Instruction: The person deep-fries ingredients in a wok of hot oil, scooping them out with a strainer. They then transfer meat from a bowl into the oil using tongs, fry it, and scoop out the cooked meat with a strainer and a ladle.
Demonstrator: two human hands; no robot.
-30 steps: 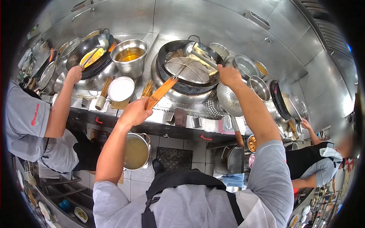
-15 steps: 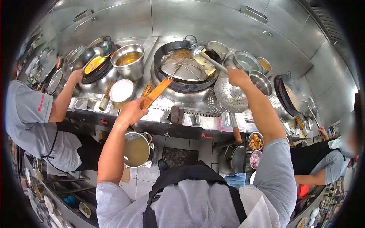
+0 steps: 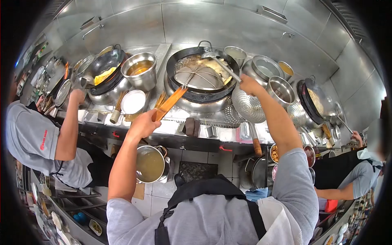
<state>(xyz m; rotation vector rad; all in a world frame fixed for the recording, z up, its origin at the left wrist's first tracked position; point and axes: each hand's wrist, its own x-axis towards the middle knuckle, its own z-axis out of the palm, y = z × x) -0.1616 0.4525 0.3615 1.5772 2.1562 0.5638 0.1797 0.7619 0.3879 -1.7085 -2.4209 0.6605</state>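
Observation:
My left hand (image 3: 143, 123) grips the flat wooden handle (image 3: 171, 103) of a round strainer (image 3: 198, 77), which rests inside the large black wok (image 3: 179, 55). Closed round the shaft of a metal ladle (image 3: 222, 64) is my right hand (image 3: 251, 85), at the wok's right side. The ladle's bowl is near the wok's back rim. Pale yellow food (image 3: 219, 70) lies along the right of the wok, beside the strainer, and bubbling liquid shows behind it. The strainer covers part of what is in the wok.
A pot of amber liquid (image 3: 139, 68) and a white bowl (image 3: 133, 102) stand left of the wok. A perforated skimmer (image 3: 248, 105) lies to the right. Co-workers at both sides, one in a grey sleeve (image 3: 45, 134), work at woks. A stockpot (image 3: 150, 164) stands below the counter.
The ladle's bowl has shifted slightly left along the back of the wok, and the pale food looks more spread out. The left co-worker's ladle has moved left, off the yellow food.

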